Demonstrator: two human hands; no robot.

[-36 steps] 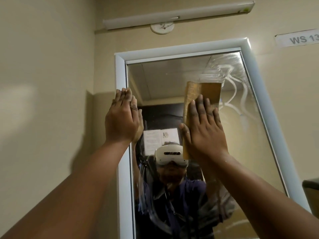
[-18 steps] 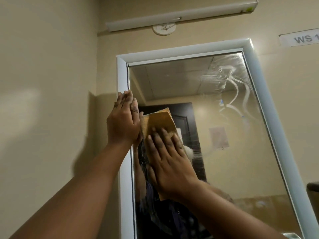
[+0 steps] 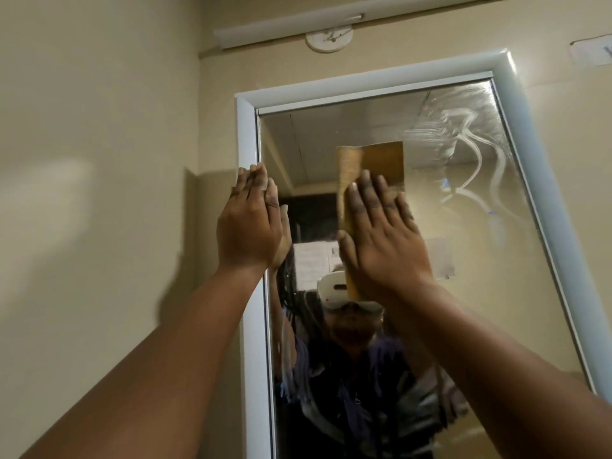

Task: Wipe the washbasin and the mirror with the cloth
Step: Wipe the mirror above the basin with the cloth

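Since half second ago, right hand slides cloth from 9 toward 12 on mirror. Fingers flat, pressing. Left hand flat on frame. Cloth soft, light; glass fragile, slick.

Both bare forearms reaching up from the bottom corners of the frame toward its centre. Left hand raised flat at centre left, fingers straight and pressed together, pointing upward, back of the hand to the camera. Right hand just beside it at centre, palm forward, fingers straight and slightly spread, thumb out to the left.
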